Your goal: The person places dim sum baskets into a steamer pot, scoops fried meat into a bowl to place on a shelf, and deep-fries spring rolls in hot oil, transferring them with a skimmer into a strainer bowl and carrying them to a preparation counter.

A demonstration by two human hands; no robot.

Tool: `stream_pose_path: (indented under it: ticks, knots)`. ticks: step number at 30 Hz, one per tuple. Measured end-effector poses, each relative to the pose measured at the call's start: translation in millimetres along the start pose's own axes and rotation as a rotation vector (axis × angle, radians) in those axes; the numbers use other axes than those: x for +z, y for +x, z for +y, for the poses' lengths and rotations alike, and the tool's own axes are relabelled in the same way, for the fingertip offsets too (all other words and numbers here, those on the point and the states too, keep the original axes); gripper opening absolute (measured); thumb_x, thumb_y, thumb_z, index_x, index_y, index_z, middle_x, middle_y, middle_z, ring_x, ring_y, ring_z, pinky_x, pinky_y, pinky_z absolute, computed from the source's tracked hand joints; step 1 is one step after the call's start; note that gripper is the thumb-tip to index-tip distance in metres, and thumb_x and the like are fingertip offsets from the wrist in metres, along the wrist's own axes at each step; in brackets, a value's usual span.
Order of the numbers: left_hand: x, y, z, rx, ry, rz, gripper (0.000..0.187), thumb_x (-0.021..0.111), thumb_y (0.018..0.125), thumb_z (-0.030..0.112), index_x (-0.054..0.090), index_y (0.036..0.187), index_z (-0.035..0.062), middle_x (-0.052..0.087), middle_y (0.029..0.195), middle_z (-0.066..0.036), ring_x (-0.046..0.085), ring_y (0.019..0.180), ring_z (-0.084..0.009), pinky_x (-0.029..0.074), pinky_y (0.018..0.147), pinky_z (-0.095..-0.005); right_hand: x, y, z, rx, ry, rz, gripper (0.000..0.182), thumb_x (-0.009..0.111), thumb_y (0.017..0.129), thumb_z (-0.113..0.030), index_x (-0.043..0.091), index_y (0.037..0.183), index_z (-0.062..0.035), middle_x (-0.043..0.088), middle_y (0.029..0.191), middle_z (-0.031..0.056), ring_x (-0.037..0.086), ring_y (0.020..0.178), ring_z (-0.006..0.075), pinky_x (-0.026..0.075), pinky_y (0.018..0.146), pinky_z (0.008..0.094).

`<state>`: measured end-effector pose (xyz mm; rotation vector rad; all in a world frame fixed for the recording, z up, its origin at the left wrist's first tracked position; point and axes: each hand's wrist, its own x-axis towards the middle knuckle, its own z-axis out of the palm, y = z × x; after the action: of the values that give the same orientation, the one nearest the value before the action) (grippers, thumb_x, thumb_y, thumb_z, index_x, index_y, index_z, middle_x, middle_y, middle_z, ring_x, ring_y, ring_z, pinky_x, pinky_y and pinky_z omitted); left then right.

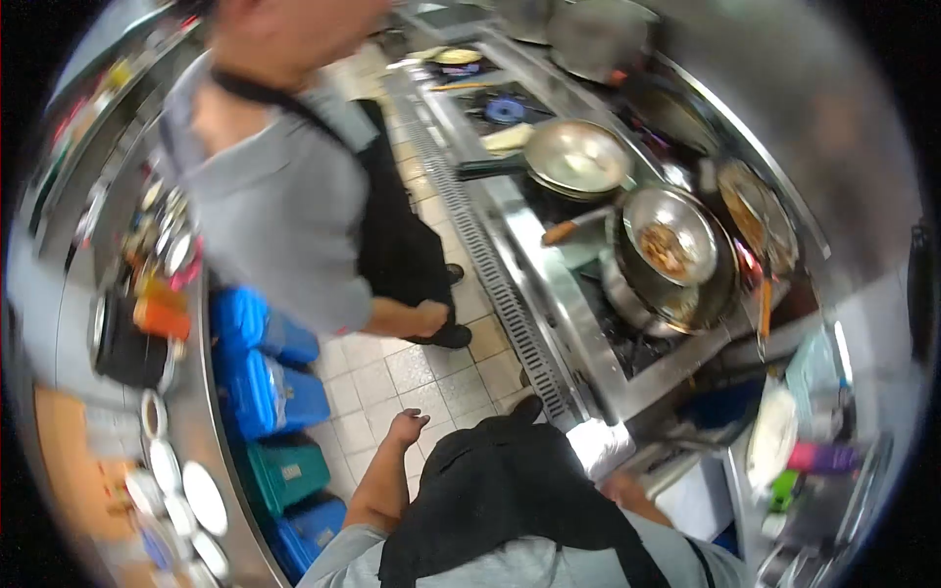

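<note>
I have a shiny pale bundle (pixel 600 446) at the near corner of the stove (pixel 585 338), just beside the right hand (pixel 621 488); that hand is blurred, so I cannot tell whether it grips anything. The left hand (pixel 408 428) hangs above the tiled floor (pixel 412 372), nothing visible in it, though I can't tell its finger spread. Farther right, a wooden-handled metal pan (pixel 694 214) with brown food (pixel 665 250) sits over a wok (pixel 723 297). Far left stands a co-worker (pixel 279 201).

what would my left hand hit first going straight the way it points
Probably the co-worker's lowered hand, roughly in line ahead of your left hand, though depth is unclear from this view.
</note>
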<state>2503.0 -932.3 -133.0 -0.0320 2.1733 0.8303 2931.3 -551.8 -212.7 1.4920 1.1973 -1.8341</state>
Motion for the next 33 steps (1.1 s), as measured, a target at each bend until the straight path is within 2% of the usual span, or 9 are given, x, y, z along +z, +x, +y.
stream_pose_path:
  ticks: [6, 9, 12, 13, 14, 17, 20, 26, 33]
  knots:
    - [2.6, -67.8, -111.8, -0.046, -0.078, 0.139, 0.05, 0.06, 0.078, 0.037, 0.058, 0.11, -0.0018, 0.059, 0.108, -0.022, 0.056, 0.102, -0.0324, 0.043, 0.09, -0.0352, 29.8, -28.4, -25.1, -0.039, -0.668, -0.042, 0.016, 0.053, 0.081, -0.018, 0.062, 0.083, -0.0041, 0.061, 0.072, 0.0094, 0.059, 0.06, 0.0218, 0.048, 0.049, 0.0374]
    - [24.2, -98.9, -204.8, -0.14, 0.474, -0.077, 0.057, 0.053, 0.081, 0.048, 0.058, 0.109, -0.0016, 0.058, 0.11, -0.02, 0.055, 0.102, -0.0355, 0.042, 0.09, -0.0387, 47.3, -20.4, -57.9, -0.071, -0.742, -0.085, 0.015, 0.056, 0.079, -0.019, 0.063, 0.08, -0.006, 0.061, 0.073, 0.0096, 0.06, 0.062, 0.023, 0.048, 0.05, 0.0378]
    - [38.4, -139.3, -265.7, -0.082, 0.711, -0.295, 0.069, 0.057, 0.063, 0.006, 0.045, 0.129, 0.0171, 0.063, 0.095, -0.015, 0.062, 0.08, -0.0296, 0.049, 0.069, -0.0412, 81.6, -4.2, -111.0, -0.157, -0.766, -0.123, 0.013, 0.058, 0.076, -0.019, 0.063, 0.077, -0.0079, 0.061, 0.074, 0.0098, 0.061, 0.065, 0.0242, 0.049, 0.051, 0.0383]
    - [31.6, -168.9, -245.2, -0.142, 0.715, -0.313, 0.035, 0.046, 0.086, 0.027, 0.054, 0.119, 0.0252, 0.06, 0.105, -0.016, 0.057, 0.098, -0.0325, 0.045, 0.083, -0.0438, 108.4, -13.1, -141.3, -0.161, -0.795, -0.125, 0.012, 0.055, 0.079, -0.018, 0.061, 0.079, -0.008, 0.058, 0.07, 0.0061, 0.059, 0.061, 0.0206, 0.049, 0.05, 0.035]
    - [34.3, -177.3, -255.7, -0.083, 0.73, -0.237, 0.036, 0.046, 0.084, 0.024, 0.054, 0.12, 0.0243, 0.06, 0.102, -0.016, 0.057, 0.098, -0.0319, 0.046, 0.081, -0.0433, 130.5, -25.0, -166.5, -0.162, -0.824, -0.123, 0.011, 0.053, 0.081, -0.017, 0.059, 0.081, -0.008, 0.056, 0.065, 0.0023, 0.056, 0.058, 0.0169, 0.048, 0.049, 0.0316]
    - [78.4, -204.2, -295.0, -0.221, 0.231, 0.059, 0.043, 0.059, 0.076, 0.02, 0.054, 0.119, 0.0199, 0.061, 0.098, -0.013, 0.057, 0.096, -0.0305, 0.047, 0.078, -0.0424, 133.5, 53.9, -196.8, -0.726, -1.172, -0.252, 0.011, 0.054, 0.082, -0.018, 0.058, 0.083, -0.0074, 0.056, 0.068, 0.0033, 0.054, 0.053, 0.0145, 0.048, 0.046, 0.0307]
    - [114.3, -226.9, -280.4, -0.111, 0.432, 0.061, 0.062, 0.077, 0.057, 0.016, 0.055, 0.115, 0.014, 0.061, 0.098, -0.011, 0.057, 0.098, -0.0279, 0.047, 0.079, -0.0393, 174.8, 63.5, -243.8, -0.61, -1.181, -0.174, 0.011, 0.055, 0.082, -0.017, 0.057, 0.084, -0.0068, 0.057, 0.068, 0.0044, 0.053, 0.05, 0.0142, 0.047, 0.044, 0.0298]
    - [157.5, -236.7, -218.9, -0.297, -0.3, 0.178, 0.027, 0.067, 0.071, 0.02, 0.058, 0.094, 0.0091, 0.057, 0.08, -0.008, 0.057, 0.075, -0.0208, 0.047, 0.059, -0.0355, 200.0, 9.4, -268.2, -0.508, -0.91, -0.174, 0.013, 0.057, 0.081, -0.014, 0.058, 0.088, -0.0037, 0.057, 0.065, 0.007, 0.056, 0.051, 0.0162, 0.045, 0.04, 0.0304]
    - [126.6, -207.6, -235.2, -0.335, -0.481, 0.149, 0.019, 0.063, 0.078, 0.018, 0.061, 0.094, 0.0074, 0.058, 0.077, -0.008, 0.059, 0.066, -0.0193, 0.049, 0.047, -0.0338, 147.2, 45.1, -222.7, -0.136, -1.456, -0.294, 0.02, 0.05, 0.082, -0.019, 0.061, 0.09, -0.0048, 0.06, 0.075, 0.0118, 0.059, 0.063, 0.0251, 0.047, 0.052, 0.0373]
